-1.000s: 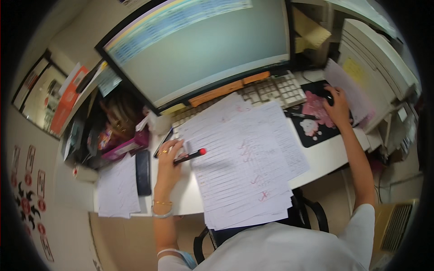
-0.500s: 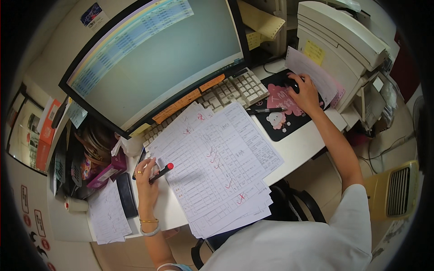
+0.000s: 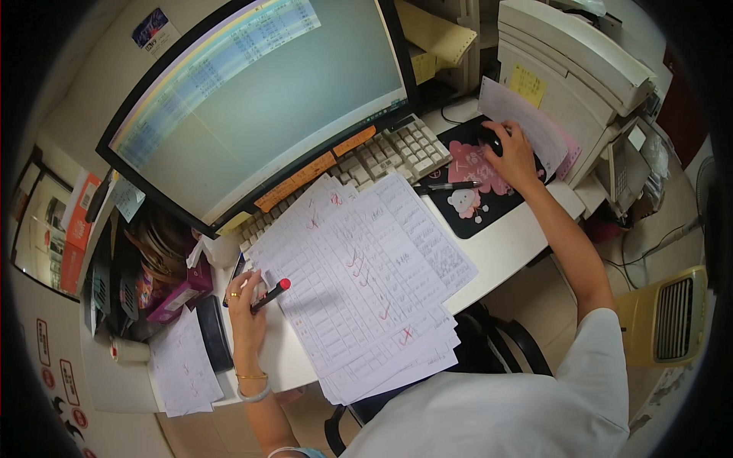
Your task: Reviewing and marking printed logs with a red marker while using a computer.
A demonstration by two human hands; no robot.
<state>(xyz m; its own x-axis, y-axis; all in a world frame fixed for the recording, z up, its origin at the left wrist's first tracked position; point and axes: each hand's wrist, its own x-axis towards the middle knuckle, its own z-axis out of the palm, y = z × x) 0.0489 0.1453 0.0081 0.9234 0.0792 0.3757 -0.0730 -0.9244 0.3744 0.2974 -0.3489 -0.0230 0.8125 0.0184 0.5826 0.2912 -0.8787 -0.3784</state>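
Observation:
My left hand [image 3: 246, 301] is closed round a black marker pen with a red end [image 3: 272, 294], at the left edge of a stack of printed table sheets [image 3: 366, 275] bearing red ticks and crosses. My right hand [image 3: 510, 154] rests over a black computer mouse [image 3: 494, 142], its fingers curled on it. Under the mouse lies a black mouse pad [image 3: 472, 216] with a pink cartoon print. Across the pad's left edge lies a dark pen [image 3: 452, 185]. The sheets partly cover a pale keyboard [image 3: 416, 149], which stands below a large monitor [image 3: 275, 107] showing a table of coloured rows.
A pale printer-like machine [image 3: 569, 57] stands at the far right, with pink and white paper [image 3: 527, 126] against it. At the left are a purple box [image 3: 183, 294], a dark flat case [image 3: 214, 332] and more papers [image 3: 183, 366]. A yellowish appliance [image 3: 660, 320] stands beyond my right arm.
The blue highlight over the rows on the monitor has become paler and smaller. Both hands stay nearly in place, the right on the mouse and the left round the marker pen.

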